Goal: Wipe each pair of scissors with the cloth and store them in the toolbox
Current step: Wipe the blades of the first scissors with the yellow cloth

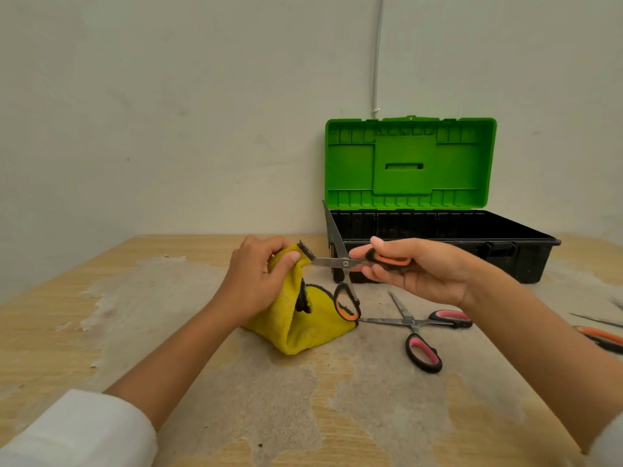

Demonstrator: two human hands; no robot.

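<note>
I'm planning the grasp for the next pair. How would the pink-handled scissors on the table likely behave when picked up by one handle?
The pink-handled scissors lie spread open, so lifted by one handle the other blade would probably swing on the pivot. The steel blades look rigid, likely not floppy. The handles look rubbery, so the grip should hold without much slipping.

Toolbox (438, 244) stands behind the cloth (303, 328); spare scissors (418, 328) lie right of the cloth

No readable text, label, brand or number appears anywhere. The toolbox (438, 230) at two o'clock shows only plain moulded plastic.
</note>
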